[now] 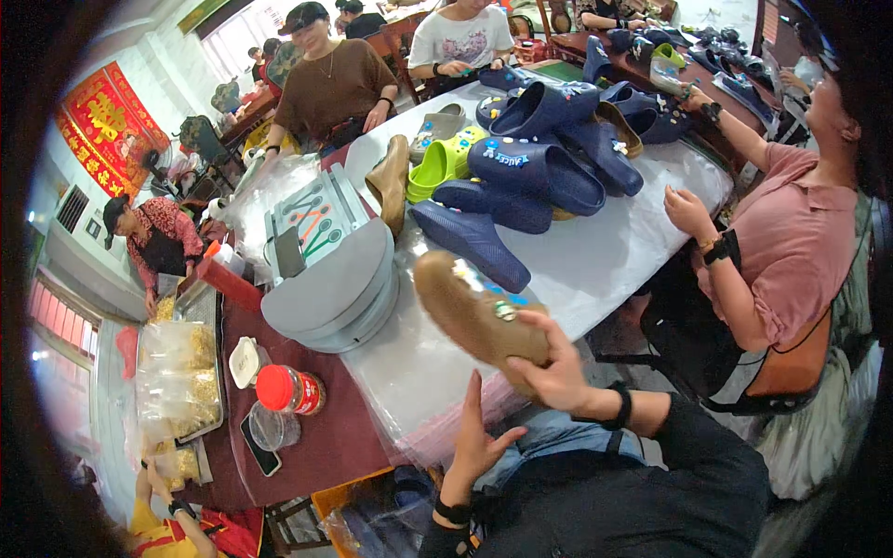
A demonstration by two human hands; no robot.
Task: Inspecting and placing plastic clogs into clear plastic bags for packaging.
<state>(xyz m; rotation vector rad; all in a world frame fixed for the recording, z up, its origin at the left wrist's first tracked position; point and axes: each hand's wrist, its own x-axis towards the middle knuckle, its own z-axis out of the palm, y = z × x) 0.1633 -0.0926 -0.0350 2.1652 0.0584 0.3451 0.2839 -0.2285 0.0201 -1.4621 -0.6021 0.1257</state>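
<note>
My right hand [556, 374] is closed round the end of a brown clog [470, 321], raised over the near part of the table. Small white, blue and green charms dot the clog's upper. Just below it, my left hand [476, 445] is open, thumb and fingers apart, with nothing in it. Beyond lies a heap of navy clogs [535, 172], some with charms. A lime green clog [445, 163] and another brown clog [389, 186] lie at the heap's left side.
A grey plastic unit [330, 270] with small spoon-shaped tools stands to the left. Nearby are a red-lidded jar [290, 391], a clear cup [275, 426] and a phone [260, 446]. A person in pink [781, 232] sits at the right; an orange crate [335, 507] is below the table.
</note>
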